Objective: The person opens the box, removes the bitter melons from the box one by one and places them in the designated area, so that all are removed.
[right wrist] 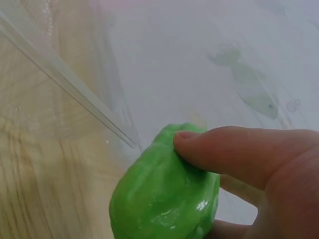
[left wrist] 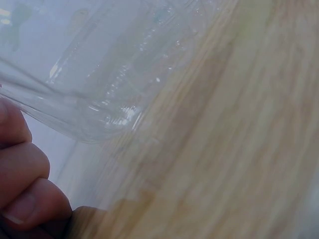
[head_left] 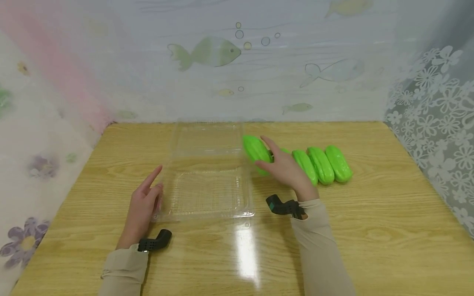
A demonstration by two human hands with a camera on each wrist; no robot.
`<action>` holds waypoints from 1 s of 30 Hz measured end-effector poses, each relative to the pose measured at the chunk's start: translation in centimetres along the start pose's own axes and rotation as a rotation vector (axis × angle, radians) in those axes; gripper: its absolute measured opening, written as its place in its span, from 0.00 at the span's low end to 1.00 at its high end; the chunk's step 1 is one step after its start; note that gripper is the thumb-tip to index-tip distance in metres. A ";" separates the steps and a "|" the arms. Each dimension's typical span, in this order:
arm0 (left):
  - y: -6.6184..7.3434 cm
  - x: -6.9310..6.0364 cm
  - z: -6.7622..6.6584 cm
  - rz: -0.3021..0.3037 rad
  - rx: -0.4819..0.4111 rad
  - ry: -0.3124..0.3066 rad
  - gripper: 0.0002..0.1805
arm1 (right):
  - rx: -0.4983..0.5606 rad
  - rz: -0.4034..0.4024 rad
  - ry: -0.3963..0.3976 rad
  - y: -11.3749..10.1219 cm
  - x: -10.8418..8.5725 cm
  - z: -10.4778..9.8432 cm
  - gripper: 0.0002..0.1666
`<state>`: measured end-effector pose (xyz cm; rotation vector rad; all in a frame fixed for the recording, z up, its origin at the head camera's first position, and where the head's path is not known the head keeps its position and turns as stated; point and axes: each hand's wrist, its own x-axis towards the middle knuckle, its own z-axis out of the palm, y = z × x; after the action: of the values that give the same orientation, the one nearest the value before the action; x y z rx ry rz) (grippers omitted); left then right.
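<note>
My right hand (head_left: 283, 164) grips a bright green, ribbed, elongated toy vegetable (head_left: 255, 149) above the table, beside the right edge of a clear plastic clamshell box (head_left: 207, 216). In the right wrist view the thumb presses on the shiny green vegetable (right wrist: 164, 191). The box lies unfolded, its lid (head_left: 207, 137) toward the wall. At the box's left edge is my left hand (head_left: 142, 201), index finger extended and lower fingers curled. The left wrist view has those curled fingers (left wrist: 27, 169) close by the box's corner (left wrist: 117, 117); whether they pinch it is unclear.
Three more green vegetables (head_left: 320, 165) lie in a row right of my right hand, and another is mostly hidden behind that hand. The wooden table (head_left: 385, 230) meets a fish-patterned wall covering (head_left: 266, 74) at the back. Black wrist cameras sit on both wrists.
</note>
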<state>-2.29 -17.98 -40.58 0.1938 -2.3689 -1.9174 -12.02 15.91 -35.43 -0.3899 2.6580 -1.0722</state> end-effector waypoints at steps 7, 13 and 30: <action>0.6 -0.2 0.1 0.004 -0.003 0.005 0.25 | 0.017 0.043 -0.013 0.3 -0.3 -0.7 0.45; 0.4 -0.1 -0.1 0.000 -0.016 -0.001 0.25 | -0.021 0.084 -0.025 0.7 -0.2 -0.7 0.46; 0.5 -0.2 0.0 0.011 -0.033 -0.018 0.24 | -0.221 0.125 0.022 0.7 0.1 0.4 0.40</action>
<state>-2.16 -17.80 -40.07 0.1610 -2.3424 -1.9606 -12.12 16.06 -36.24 -0.2498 2.7880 -0.7532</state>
